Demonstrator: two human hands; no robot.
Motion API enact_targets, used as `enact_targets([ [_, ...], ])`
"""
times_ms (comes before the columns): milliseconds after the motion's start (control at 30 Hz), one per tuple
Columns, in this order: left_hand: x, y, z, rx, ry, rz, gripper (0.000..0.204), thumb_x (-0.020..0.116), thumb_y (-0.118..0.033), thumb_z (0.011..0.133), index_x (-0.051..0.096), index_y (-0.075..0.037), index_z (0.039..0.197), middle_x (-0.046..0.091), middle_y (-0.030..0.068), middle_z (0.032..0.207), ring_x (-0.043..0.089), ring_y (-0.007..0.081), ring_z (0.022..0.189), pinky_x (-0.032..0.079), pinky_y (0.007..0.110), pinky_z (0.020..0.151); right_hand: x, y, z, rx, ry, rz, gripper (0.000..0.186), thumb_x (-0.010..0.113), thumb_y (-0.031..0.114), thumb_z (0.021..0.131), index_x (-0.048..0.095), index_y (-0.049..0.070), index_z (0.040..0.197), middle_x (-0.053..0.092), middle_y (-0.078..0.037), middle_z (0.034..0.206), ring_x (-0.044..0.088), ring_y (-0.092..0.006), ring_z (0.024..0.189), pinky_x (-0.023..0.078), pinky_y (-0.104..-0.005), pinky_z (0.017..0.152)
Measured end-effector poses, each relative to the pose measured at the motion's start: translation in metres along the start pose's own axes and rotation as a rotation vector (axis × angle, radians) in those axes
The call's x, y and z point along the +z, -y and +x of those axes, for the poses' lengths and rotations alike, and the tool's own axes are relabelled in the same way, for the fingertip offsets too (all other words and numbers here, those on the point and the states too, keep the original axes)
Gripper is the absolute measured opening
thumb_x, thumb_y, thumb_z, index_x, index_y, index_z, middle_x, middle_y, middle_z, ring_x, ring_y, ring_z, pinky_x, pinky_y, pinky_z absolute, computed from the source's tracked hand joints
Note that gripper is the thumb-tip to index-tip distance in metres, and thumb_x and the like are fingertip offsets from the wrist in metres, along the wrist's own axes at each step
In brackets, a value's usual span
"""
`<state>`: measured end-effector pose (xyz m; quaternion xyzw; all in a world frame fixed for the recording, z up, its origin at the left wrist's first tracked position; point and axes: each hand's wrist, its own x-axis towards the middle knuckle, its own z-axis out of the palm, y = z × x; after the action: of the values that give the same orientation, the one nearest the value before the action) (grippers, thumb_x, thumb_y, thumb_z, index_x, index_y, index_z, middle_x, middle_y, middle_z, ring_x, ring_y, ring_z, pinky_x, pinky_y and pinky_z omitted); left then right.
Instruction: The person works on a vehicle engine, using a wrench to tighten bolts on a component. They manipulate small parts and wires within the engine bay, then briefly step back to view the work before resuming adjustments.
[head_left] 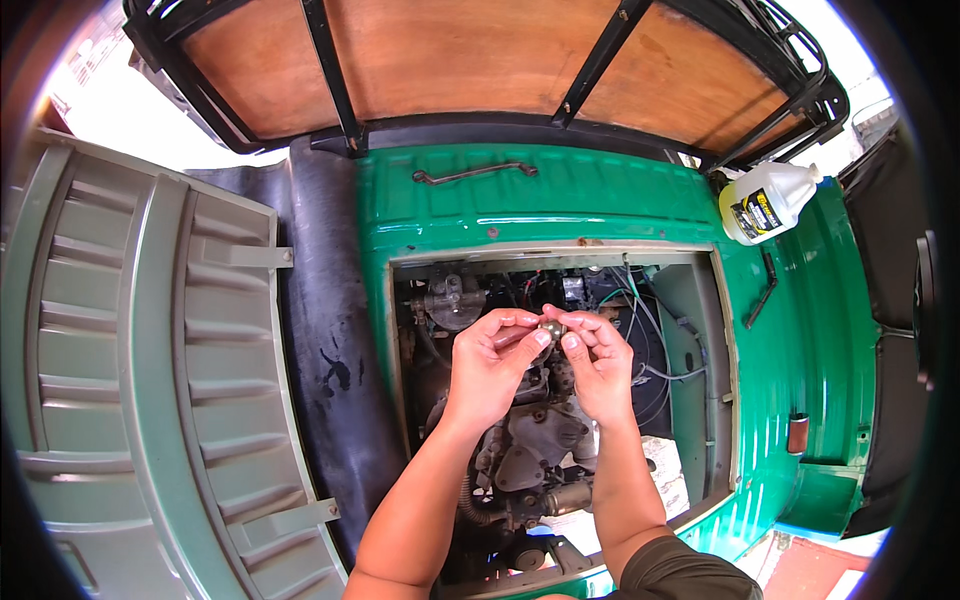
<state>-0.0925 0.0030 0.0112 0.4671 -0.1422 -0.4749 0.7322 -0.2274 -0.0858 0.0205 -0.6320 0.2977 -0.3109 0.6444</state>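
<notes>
My left hand (491,366) and my right hand (598,362) meet above an open engine bay. Between the fingertips of both is a small, rounded, shiny metal part (554,328), dull brass or grey in tone; its exact kind is too small to make out. Thumbs and forefingers of each hand pinch it from either side. Directly beneath my hands lies the engine (540,440), dark and greasy, with hoses and a grey housing. Part of the engine is hidden behind my hands and forearms.
Green metal panels (620,195) frame the opening. A double-ended wrench (475,173) lies on the far panel. Rightward are a white plastic jug (768,203), a dark tool handle (762,290) and a brown cylinder (798,434). A ribbed grey cover (150,380) stands at left. Loose wires (655,340) hang inside the bay.
</notes>
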Motion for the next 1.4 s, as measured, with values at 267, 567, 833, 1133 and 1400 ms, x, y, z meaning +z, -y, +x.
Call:
enact_targets([
  [267,-0.014,-0.005,0.003,-0.204,0.1,-0.068,0.028,0.076,-0.006,0.094,0.07,0.003,0.12,0.075,0.0095,0.105,0.07,0.0129,0.094,0.058,0.028,0.085,0.012,-0.007,-0.007,-0.096,-0.045,-0.029,0.021,0.06,0.004,0.104,0.061,-0.002,0.124,0.068,-0.019,0.132,0.064,-0.0214,0.124,0.049,-0.0339,0.106],
  [567,-0.025,0.015,0.018,-0.138,-0.2,0.031,0.027,0.08,-0.007,0.091,0.071,0.006,0.113,0.075,0.0105,0.099,0.069,0.0124,0.087,0.057,0.027,0.081,0.032,-0.041,0.02,0.103,-0.08,-0.009,0.019,0.058,0.006,0.106,0.06,-0.001,0.124,0.071,-0.008,0.114,0.064,-0.0097,0.098,0.053,-0.0263,0.085],
  [833,-0.027,0.006,0.019,-0.208,-0.222,-0.088,0.035,0.074,-0.006,0.095,0.056,0.004,0.124,0.075,0.016,0.101,0.073,0.0182,0.087,0.057,0.03,0.081,0.014,-0.05,0.032,0.099,0.099,0.193,0.016,0.06,0.008,0.105,0.059,0.002,0.12,0.073,-0.011,0.118,0.066,-0.0118,0.098,0.052,-0.0275,0.081],
  [1133,-0.021,0.01,0.018,0.001,-0.025,0.082,0.015,0.062,-0.001,0.099,0.066,0.002,0.114,0.073,0.0082,0.099,0.069,0.0134,0.086,0.056,0.029,0.081,-0.008,-0.054,0.038,0.17,0.25,0.25,0.029,0.065,0.014,0.104,0.061,0.0,0.129,0.07,-0.008,0.117,0.066,-0.0133,0.1,0.053,-0.0295,0.083],
  [1400,-0.02,0.01,0.015,0.071,0.011,0.103,0.015,0.064,-0.003,0.1,0.067,0.003,0.114,0.071,0.0069,0.098,0.067,0.0116,0.083,0.055,0.028,0.075,-0.015,-0.042,0.043,0.212,0.339,0.262,0.039,0.066,0.019,0.104,0.057,0.002,0.137,0.064,-0.009,0.131,0.063,-0.0153,0.11,0.055,-0.0325,0.086],
])
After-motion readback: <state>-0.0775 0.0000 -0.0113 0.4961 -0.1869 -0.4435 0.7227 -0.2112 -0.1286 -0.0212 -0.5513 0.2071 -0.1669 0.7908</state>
